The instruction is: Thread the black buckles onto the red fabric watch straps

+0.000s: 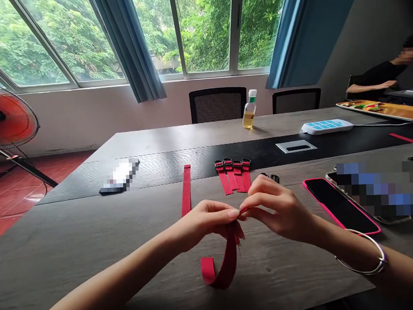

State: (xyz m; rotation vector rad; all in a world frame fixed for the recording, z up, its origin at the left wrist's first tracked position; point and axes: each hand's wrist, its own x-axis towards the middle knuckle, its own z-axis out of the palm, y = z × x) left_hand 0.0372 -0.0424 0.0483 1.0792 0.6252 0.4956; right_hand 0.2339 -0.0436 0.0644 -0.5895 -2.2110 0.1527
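A red strap [230, 262] hangs in a curl from my fingers, its lower end bent round near the tabletop. My left hand [212, 218] pinches it close to the upper end. The fingertips of my right hand [276, 207] meet the left ones and pinch the strap's tip. What lies right between the fingertips is partly hidden. Beyond my left hand a second red strap [186, 187] lies flat on the table. Several short red straps with black buckles [233, 175] lie side by side past my hands. Small black buckles [274, 178] show partly behind my right hand.
To the right lie a pink-edged phone [340, 204] and another, blurred device [373, 194]. Farther back are a power strip [327, 126], a bottle [249, 109] and an orange tray [394, 110]. A blurred white-and-black item [119, 176] lies at left. A person [376, 79] sits at far right.
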